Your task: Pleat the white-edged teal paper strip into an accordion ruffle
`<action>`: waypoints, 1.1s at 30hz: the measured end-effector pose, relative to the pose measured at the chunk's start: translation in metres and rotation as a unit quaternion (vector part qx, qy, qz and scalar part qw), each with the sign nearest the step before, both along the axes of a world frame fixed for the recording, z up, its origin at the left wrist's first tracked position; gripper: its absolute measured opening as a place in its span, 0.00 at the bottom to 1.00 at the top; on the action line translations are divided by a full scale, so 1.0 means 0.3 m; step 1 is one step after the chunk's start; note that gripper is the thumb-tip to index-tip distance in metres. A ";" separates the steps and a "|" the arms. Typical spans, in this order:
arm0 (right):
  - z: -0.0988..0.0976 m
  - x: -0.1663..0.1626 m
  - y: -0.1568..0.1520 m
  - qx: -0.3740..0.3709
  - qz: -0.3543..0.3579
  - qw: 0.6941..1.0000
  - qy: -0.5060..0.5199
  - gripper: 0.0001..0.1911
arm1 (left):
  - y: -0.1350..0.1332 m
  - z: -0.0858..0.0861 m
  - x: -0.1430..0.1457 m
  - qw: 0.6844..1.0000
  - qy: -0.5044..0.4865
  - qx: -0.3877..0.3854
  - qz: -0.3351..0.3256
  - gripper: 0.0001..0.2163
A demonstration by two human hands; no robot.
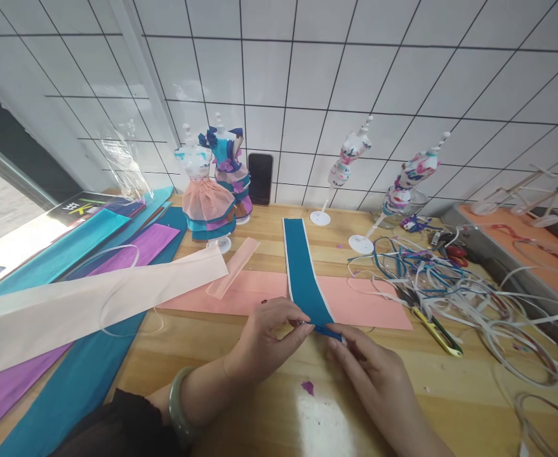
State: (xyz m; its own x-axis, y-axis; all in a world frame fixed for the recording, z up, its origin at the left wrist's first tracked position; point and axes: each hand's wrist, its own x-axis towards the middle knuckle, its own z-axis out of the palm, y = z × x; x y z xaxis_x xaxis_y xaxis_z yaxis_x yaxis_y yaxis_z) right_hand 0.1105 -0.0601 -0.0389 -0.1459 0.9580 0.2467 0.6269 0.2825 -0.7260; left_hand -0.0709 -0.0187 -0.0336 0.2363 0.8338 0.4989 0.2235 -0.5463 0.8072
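Note:
A long teal strip with white edges (302,266) runs away from me across the wooden table. Its near end is gathered into narrow folds between my fingers. My left hand (272,333) pinches the left corner of that end, thumb against forefinger. At the right corner, my right hand (371,371) grips the folded edge with thumb and fingers. Beneath the teal strip lies a wide salmon-pink strip (369,298), stretching left and right. A small pale peach piece (233,266) rests on its left part.
Pale peach, purple and teal sheets (131,292) pile up at left. Two dressed mini mannequins (207,197) and a dark phone (260,179) stand by the tiled wall. Two bare mannequins (412,174) stand farther right, near tangled trimmings (431,273) and a yellow-green cutter (437,331).

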 end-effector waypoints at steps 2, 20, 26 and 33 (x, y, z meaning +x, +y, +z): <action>0.003 0.005 0.006 -0.034 -0.012 0.998 0.054 0.12 | 0.006 -0.004 -0.002 1.000 -0.004 0.010 -0.008 0.02; 0.010 0.026 0.027 0.115 0.015 0.993 0.017 0.08 | 0.003 -0.017 0.010 0.881 -0.176 -0.411 -0.155 0.24; -0.001 0.025 0.031 0.078 0.038 0.996 0.019 0.10 | 0.025 -0.051 0.004 0.873 -0.217 -0.412 -0.143 0.14; 0.004 0.029 0.027 -0.040 -0.032 0.994 0.095 0.09 | 0.021 -0.040 0.004 0.881 -0.210 -0.404 -0.129 0.13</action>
State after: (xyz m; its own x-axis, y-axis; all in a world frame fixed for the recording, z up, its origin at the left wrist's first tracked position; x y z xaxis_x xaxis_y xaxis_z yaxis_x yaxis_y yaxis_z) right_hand 0.1193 -0.0521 -0.0378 -0.0423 0.9815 0.1865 0.4919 0.1830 -0.8512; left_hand -0.0698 -0.0123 -0.0454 0.4058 0.9026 -0.1436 -0.2343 0.2546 0.9382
